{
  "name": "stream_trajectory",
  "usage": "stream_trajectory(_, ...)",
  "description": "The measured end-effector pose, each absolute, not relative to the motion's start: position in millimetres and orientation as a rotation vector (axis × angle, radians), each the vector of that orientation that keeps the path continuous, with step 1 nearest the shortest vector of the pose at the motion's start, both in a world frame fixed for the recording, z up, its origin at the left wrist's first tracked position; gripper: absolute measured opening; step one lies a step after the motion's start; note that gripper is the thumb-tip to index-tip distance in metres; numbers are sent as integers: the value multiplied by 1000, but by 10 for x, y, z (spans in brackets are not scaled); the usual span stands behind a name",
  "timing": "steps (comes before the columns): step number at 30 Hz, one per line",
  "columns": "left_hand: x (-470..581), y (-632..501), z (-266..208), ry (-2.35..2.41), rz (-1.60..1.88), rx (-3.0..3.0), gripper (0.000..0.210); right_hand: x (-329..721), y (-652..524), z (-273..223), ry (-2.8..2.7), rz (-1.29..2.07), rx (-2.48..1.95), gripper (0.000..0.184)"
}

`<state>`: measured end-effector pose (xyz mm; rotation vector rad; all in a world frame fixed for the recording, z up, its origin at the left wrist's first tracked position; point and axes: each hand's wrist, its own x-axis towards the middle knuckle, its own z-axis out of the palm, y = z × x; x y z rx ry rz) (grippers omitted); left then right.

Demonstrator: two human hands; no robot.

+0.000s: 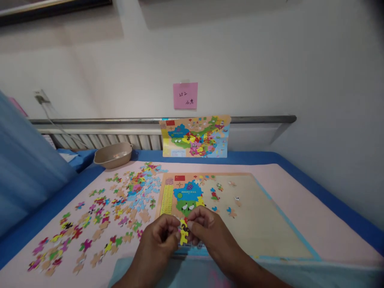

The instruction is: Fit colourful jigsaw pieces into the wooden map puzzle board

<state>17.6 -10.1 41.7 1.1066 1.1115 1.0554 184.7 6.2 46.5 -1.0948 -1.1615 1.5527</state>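
My left hand (159, 240) and my right hand (210, 230) meet in front of me over the lower left part of the puzzle board (264, 224). Between their fingertips is a yellow puzzle piece (183, 238) with a dark curled figure and a bit of red. Both hands are closed in a pinch at its edges. Behind them, the joined part of the map (188, 194) shows blue and green areas with white animals. Several loose pieces, one with a blue patch (231, 212), lie on the board's bare surface. My hands hide part of the board's lower left.
Many loose puzzle pieces (99, 216) spread over the pink sheet to the left. A beige basin (114, 155) stands at the back left. A printed map picture (195, 137) leans upright at the wall under a metal rail (261, 119). A blue curtain (27, 148) hangs at left.
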Motion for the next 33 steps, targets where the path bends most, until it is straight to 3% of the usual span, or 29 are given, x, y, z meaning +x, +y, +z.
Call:
stream_trajectory(11, 176, -91, 440, 1212, 1043, 1110, 22, 1831, 66, 499, -1109, 1567, -1101, 28)
stream_trajectory(33, 224, -106, 466, 1149, 976, 820, 26, 1815, 74, 447, -1090, 1532, -1104, 32)
